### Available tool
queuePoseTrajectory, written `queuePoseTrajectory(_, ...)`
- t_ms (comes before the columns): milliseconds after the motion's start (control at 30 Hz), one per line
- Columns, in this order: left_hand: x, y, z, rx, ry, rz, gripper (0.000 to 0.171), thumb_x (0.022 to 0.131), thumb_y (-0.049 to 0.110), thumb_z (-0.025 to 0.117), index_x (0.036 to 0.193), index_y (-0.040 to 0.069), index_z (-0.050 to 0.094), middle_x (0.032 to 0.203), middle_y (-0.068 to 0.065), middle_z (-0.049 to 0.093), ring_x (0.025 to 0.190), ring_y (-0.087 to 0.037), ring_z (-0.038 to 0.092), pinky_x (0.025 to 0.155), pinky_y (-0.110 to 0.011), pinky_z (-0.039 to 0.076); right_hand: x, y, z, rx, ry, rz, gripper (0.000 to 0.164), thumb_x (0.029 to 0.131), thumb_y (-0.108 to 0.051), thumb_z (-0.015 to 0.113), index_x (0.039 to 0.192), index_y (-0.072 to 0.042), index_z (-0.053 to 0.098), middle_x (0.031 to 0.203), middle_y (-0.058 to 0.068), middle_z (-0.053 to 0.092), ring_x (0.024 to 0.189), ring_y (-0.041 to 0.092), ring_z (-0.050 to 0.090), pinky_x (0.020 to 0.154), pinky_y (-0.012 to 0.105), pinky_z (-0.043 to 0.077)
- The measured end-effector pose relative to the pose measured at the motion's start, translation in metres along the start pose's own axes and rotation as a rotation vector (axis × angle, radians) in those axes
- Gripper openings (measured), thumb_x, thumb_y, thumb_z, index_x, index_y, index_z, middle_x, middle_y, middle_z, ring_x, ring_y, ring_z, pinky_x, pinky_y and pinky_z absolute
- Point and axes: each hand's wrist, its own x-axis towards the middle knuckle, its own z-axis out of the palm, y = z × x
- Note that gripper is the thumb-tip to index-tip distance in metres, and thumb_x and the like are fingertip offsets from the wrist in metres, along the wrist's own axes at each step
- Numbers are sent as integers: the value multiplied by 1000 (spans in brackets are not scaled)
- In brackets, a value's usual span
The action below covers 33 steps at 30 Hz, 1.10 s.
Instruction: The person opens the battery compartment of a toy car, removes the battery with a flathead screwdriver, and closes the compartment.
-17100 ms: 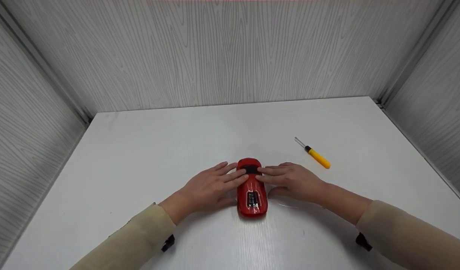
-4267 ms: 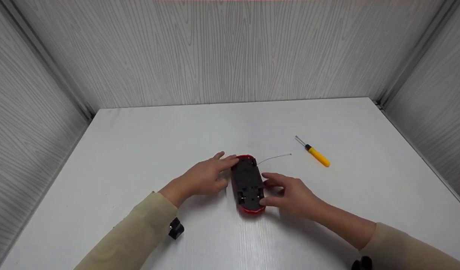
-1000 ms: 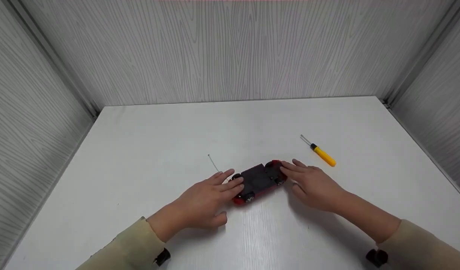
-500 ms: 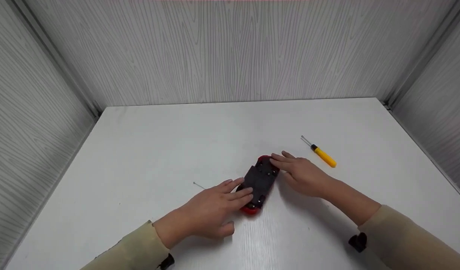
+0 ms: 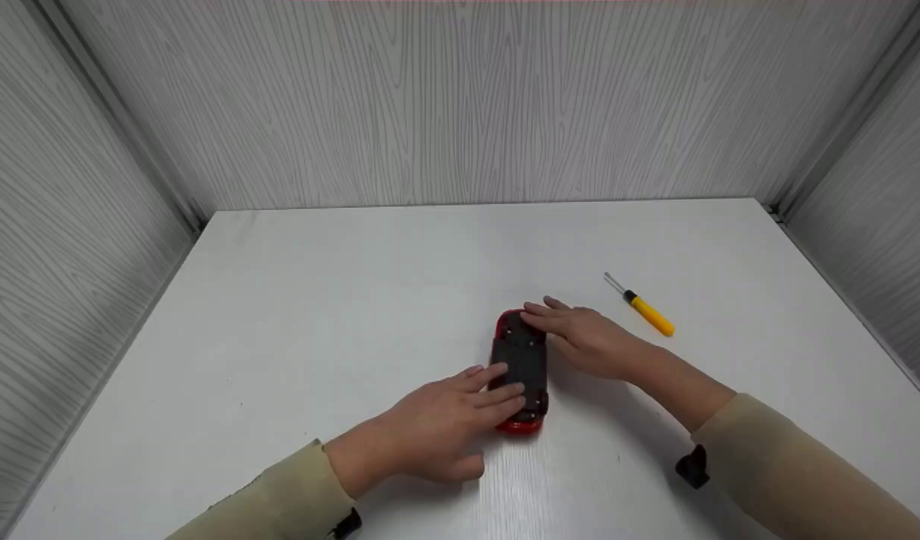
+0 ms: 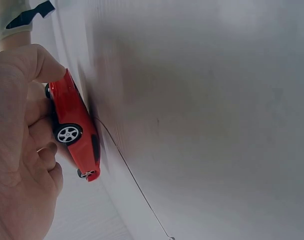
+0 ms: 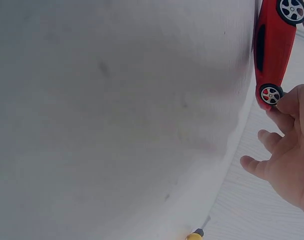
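Observation:
A red toy car (image 5: 521, 367) lies upside down on the white table, its black underside facing up and its length pointing away from me. My left hand (image 5: 449, 427) rests its outstretched fingers on the near part of the underside, thumb apart from the car in the head view. At the far end, my right hand (image 5: 591, 341) touches the car's right corner with extended fingers. Red sides and silver-spoked wheels of the car (image 6: 79, 127) show in the left wrist view. A thin wire antenna (image 6: 137, 182) runs out from under it there; the head view does not show it.
A screwdriver (image 5: 650, 313) with a yellow handle lies to the right of the car, beyond my right hand. Grey wood-grain panels (image 5: 460, 105) stand behind the white table (image 5: 317, 300) and along both sides.
Earlier the car stood wheels down, then lay upside down. Within the last second both hands have turned it counterclockwise, from slanting sideways to pointing away from me. The screwdriver has stayed put.

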Motion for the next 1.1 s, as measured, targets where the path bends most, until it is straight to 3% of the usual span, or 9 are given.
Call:
queuePoseTrajectory(500, 8, 5, 1, -63, -3, 33, 78, 97, 37, 65, 166, 13, 37, 173, -1, 30, 163, -24, 13, 129, -36, 15, 10, -2, 2, 71, -31, -1, 52, 112, -14, 41, 164, -20, 44, 169, 0, 38, 159, 30, 25, 126, 56, 26)
queuePoseTrajectory(667, 9, 4, 4, -110, 31, 39, 77, 98, 36, 65, 166, 12, 38, 172, -1, 31, 162, -24, 13, 129, -36, 16, 10, 0, 4, 85, -24, 20, 53, 111, -15, 40, 164, -22, 44, 170, -1, 37, 160, 28, 24, 126, 55, 25)
queuePoseTrajectory(867, 6, 0, 9, -333, 176, -6, 72, 100, 37, 64, 163, 11, 42, 169, -3, 38, 161, -20, 21, 127, -38, 27, 7, 0, 5, 143, 27, 41, 55, 109, -13, 40, 163, -19, 45, 170, 4, 36, 159, 28, 26, 127, 54, 25)
queuePoseTrajectory(1100, 5, -14, 15, -564, 452, -202, 69, 98, 42, 76, 155, 10, 55, 156, -5, 56, 146, -18, 50, 116, -43, 45, -4, 6, 4, 254, 137, 82, 55, 106, -18, 56, 160, -15, 49, 161, 7, 50, 147, 30, 48, 116, 55, 44)
